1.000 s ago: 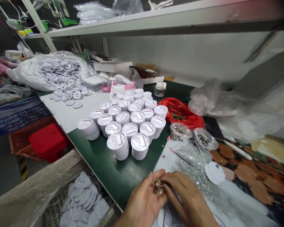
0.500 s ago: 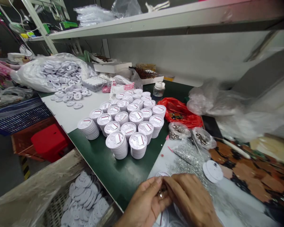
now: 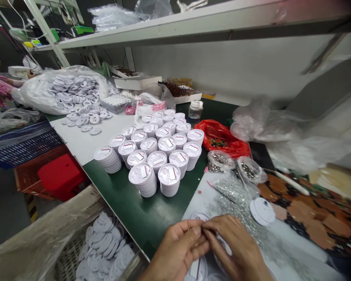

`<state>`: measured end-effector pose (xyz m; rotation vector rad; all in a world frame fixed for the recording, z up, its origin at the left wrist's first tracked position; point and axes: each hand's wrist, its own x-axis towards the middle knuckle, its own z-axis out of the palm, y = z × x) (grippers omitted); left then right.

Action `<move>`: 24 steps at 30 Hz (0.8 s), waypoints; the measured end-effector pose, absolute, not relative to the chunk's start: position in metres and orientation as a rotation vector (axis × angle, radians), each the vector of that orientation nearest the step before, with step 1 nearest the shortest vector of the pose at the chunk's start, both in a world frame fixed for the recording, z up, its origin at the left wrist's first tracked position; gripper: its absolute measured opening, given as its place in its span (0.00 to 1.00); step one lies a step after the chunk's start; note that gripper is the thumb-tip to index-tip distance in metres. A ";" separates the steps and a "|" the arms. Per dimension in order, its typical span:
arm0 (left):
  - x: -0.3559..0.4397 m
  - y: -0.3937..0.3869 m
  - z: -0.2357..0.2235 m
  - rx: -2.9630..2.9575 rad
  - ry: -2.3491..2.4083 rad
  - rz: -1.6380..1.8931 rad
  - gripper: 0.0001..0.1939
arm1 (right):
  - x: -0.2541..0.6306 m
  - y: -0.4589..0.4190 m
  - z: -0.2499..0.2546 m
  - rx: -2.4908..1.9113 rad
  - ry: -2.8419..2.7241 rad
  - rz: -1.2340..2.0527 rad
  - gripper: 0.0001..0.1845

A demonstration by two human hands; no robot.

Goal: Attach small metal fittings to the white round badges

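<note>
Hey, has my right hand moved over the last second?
Yes, slightly: your right hand has shifted rightward in the head view, closer to the white disc.

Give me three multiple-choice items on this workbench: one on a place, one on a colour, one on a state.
1. Where do the stacks of white discs stand?
A) in the crate B) on the green bench top C) on the shelf
2. What colour is the bag beside them?
A) red B) blue C) yellow
3. How is the small bottle?
A) on its side B) open C) capped

1 B: the stacks rest on the green surface.
2 A: the plastic shows bright red.
3 C: a white cap sits on top.
</note>
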<state>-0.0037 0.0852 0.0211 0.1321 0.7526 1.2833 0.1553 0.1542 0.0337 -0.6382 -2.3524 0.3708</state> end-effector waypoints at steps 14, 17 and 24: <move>-0.010 0.077 0.022 0.169 0.753 1.186 0.20 | 0.150 0.152 0.018 -0.668 -2.396 0.130 0.11; -0.017 0.072 0.023 0.129 0.780 1.201 0.22 | 0.156 0.164 0.028 -0.644 -2.493 0.246 0.06; -0.043 0.065 0.026 0.025 0.935 1.408 0.20 | 0.148 0.196 0.024 -0.613 -2.691 0.089 0.10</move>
